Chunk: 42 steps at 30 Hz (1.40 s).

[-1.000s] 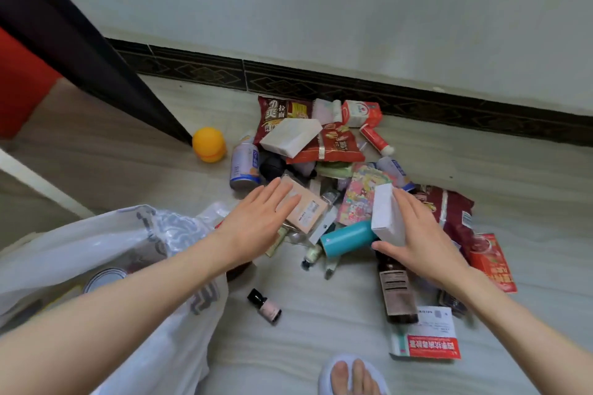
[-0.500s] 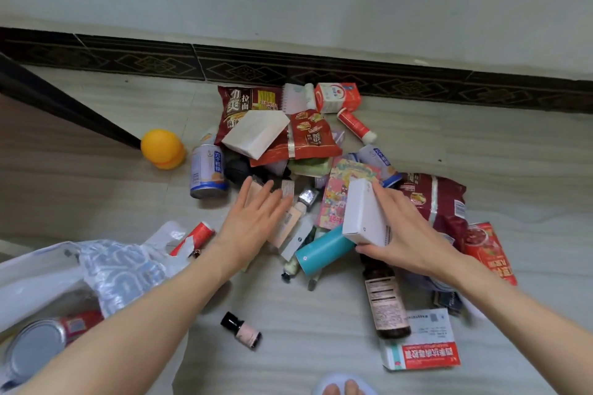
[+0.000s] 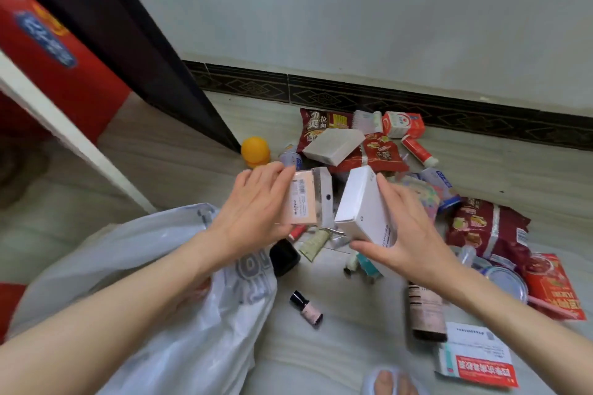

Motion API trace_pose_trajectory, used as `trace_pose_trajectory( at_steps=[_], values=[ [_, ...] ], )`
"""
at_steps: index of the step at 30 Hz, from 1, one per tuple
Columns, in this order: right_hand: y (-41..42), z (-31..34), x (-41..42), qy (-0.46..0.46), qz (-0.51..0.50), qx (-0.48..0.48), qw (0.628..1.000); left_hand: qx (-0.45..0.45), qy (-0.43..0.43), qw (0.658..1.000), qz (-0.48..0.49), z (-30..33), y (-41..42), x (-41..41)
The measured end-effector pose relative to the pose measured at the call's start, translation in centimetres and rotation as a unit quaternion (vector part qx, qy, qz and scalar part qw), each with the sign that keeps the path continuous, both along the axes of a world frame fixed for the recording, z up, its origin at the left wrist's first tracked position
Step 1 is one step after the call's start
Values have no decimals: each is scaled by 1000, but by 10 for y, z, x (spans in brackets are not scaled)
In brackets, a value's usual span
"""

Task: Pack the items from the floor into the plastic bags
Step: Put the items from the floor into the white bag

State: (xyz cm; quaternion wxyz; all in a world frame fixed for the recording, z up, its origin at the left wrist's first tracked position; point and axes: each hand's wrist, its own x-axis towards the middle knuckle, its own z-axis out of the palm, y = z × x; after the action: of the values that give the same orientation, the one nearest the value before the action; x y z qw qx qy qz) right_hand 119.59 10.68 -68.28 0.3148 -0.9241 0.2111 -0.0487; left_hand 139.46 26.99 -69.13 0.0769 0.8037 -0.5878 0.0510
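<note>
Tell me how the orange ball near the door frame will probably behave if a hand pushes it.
The orange ball looks round and smooth, so it would likely roll away at a light push. It lies free on the smooth floor, beside the can, which might stop it on that side. It may be light, but that cannot be confirmed.

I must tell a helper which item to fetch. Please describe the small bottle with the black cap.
Start at the white plastic bag in the lower left. On the floor beside its right edge lies the small bottle, apart from the pile. It has a black cap and pale pink body, far smaller than the dark brown bottle.
</note>
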Motion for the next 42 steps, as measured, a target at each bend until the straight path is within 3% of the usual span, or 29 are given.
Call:
trace_pose_trajectory(
  at_steps=[5,10,15,21,27,31,37,42],
  values=[
    [74,41,35,-52,101,52,992,-20,49,985,166,26,116,6],
    [152,74,81,-69,204,116,970,-25,165,924,344,14,222,-10],
    [206,36,117,12,287,54,956,46,211,875,434,-27,276,-17],
    [211,-17,139,24,260,33,965,-7,240,814,529,-61,278,-8],
    [205,-23,128,5,317,-123,941,29,323,849,418,-74,278,-16],
    [182,-2,109,-21,330,-202,922,10,274,889,367,-50,271,-28],
    [112,24,38,23,258,-271,927,-54,186,958,211,-1,208,-45],
    [49,-1,-31,76,101,-216,968,-18,150,985,89,9,127,-78]
  ],
)
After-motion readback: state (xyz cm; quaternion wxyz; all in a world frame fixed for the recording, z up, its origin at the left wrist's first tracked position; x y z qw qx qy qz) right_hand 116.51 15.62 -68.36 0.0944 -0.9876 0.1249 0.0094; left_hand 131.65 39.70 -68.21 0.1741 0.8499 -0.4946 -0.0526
